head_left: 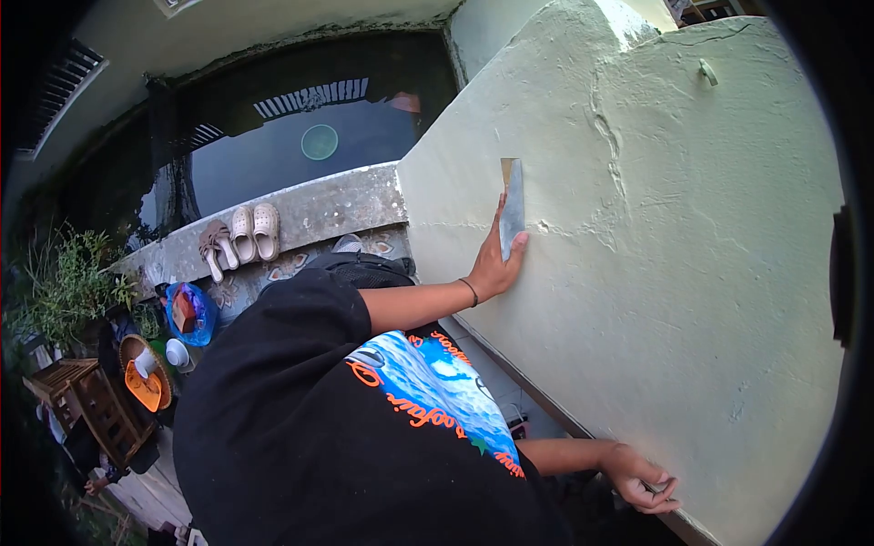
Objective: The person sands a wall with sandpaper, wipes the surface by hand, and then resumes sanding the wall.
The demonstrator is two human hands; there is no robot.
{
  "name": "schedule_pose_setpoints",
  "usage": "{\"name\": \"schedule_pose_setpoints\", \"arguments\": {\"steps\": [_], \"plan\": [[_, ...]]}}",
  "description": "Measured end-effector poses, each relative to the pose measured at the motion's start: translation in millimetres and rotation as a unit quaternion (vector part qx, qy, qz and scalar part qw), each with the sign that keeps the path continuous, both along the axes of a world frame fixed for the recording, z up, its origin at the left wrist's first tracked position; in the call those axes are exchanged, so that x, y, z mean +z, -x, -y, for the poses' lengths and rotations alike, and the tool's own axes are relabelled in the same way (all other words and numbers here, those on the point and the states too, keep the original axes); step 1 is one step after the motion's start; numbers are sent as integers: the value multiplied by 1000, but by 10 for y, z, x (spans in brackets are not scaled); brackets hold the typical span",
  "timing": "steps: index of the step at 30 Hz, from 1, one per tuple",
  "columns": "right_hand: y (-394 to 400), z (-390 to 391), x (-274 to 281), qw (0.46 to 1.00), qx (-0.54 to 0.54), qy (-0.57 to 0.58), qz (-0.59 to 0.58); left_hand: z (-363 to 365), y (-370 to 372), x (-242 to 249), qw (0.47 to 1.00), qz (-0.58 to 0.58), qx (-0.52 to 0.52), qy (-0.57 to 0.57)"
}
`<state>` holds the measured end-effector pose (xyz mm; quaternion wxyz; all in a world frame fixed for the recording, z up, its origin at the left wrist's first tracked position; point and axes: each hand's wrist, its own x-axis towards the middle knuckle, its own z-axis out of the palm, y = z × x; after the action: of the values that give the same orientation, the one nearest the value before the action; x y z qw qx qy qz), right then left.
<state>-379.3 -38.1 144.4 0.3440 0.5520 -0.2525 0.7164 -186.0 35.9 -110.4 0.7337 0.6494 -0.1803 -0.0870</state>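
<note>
My left hand (496,260), with a thin dark band at the wrist, is closed around a flat grey metal scraper (513,211). The scraper's long, tapered face lies against or close to the pale green wall (674,273), and a tan patch shows beside its far end. A rough crack crosses the wall to the right of the scraper. Lower down, my right hand (641,479) is near the wall's bottom edge, its fingers curled in towards the thumb. Whatever it may hold is hidden.
Sandals (240,238) stand on a concrete ledge (337,202) beside dark water, where a green basin (320,142) floats. Behind me are a blue bag (191,314), a basket with an orange item (146,387), a wooden rack (96,409) and plants (77,278). Another person's hand (96,486) shows at lower left.
</note>
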Motion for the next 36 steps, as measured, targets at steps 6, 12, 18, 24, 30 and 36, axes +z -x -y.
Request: {"name": "schedule_pose_setpoints", "arguments": {"steps": [6,12,18,24,30,36], "plan": [[-21,-3,0,1000,-1,-4,7,-88,-276,-529,963,-245,-35,-107],[-11,-44,0,999,-39,-36,0,155,-730,656,988,126,81,47],[13,-53,7,998,-43,-39,-3,274,-1444,40,990,-104,73,67],[-129,-96,54,1000,-4,2,19,-155,-489,249,981,188,18,-42],[-3,-77,43,1000,-5,-4,11,90,-1174,853,976,165,125,69],[-9,-2,-4,1000,11,-29,4,27,-1048,715,985,134,105,34]]}}
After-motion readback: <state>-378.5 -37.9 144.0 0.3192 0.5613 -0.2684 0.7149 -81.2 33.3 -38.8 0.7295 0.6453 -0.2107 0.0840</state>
